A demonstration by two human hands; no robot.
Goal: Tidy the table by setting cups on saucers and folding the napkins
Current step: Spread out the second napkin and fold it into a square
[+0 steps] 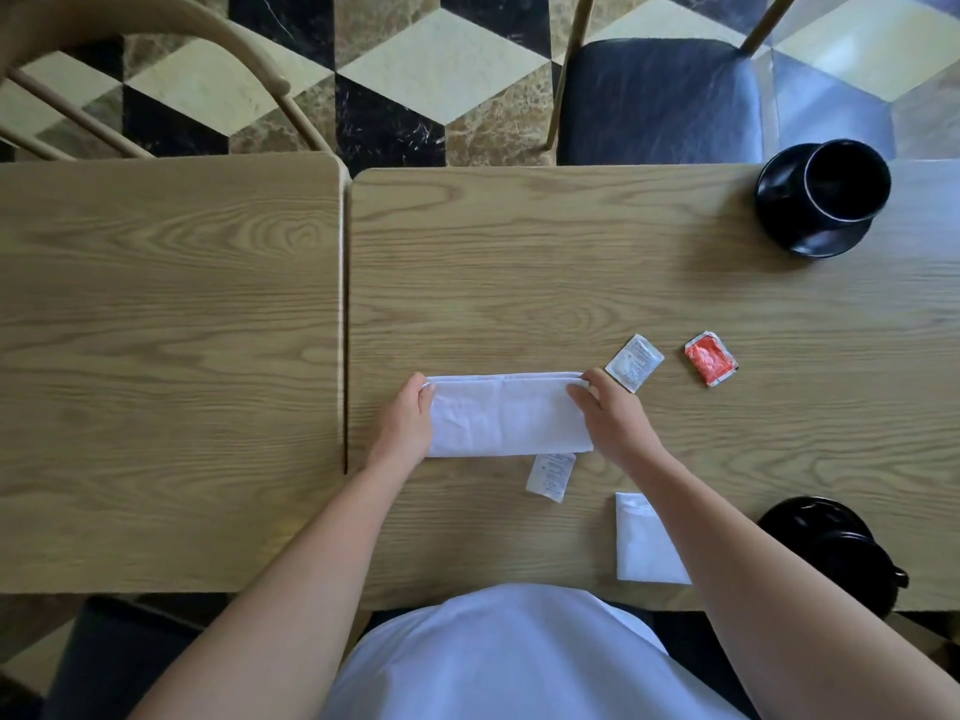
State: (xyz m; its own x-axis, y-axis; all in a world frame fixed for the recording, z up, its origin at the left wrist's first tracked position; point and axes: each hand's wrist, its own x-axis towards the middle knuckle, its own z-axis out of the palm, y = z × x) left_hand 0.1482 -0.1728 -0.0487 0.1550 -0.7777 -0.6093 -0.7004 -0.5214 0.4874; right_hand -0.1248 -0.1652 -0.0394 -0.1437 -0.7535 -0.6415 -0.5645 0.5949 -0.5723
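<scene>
A white napkin lies on the wooden table as a long folded strip. My left hand pinches its far left corner and my right hand pinches its far right corner. A second white napkin, folded smaller, lies near the table's front edge, partly under my right forearm. A black cup stands on a black saucer at the far right. Another black cup on a black saucer sits at the near right, partly hidden by my arm.
A white sachet and a red sachet lie just beyond my right hand. Another white sachet pokes out from under the napkin's near edge. A second table adjoins on the left. Chairs stand beyond the far edge.
</scene>
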